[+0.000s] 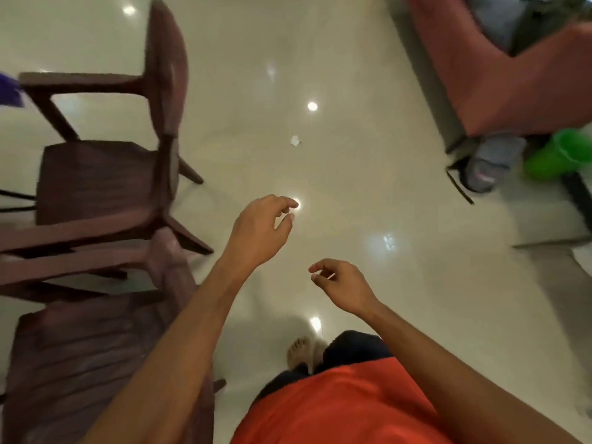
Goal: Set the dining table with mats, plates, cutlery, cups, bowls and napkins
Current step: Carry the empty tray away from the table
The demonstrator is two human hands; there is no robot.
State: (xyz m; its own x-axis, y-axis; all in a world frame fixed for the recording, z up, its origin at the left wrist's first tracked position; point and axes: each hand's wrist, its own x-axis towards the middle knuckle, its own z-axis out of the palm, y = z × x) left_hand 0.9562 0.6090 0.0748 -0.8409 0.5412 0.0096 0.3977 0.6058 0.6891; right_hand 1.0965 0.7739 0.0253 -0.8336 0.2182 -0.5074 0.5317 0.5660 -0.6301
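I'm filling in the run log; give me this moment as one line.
left hand: empty, fingers curled | right hand: empty | below: glossy cream tiled floor | left side: dark brown wooden chairs | tableware: none in view

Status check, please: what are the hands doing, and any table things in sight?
Left hand empty, loosely curled. Right hand empty too. No tableware visible. Wooden chairs close on the left.

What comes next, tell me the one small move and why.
Probably turn toward wherever the tableware is kept and go fetch something. The left hand and right hand are both empty, fingers loosely curled over bare floor. Only the wooden chairs show at the left; no table, mats or plates are in view.
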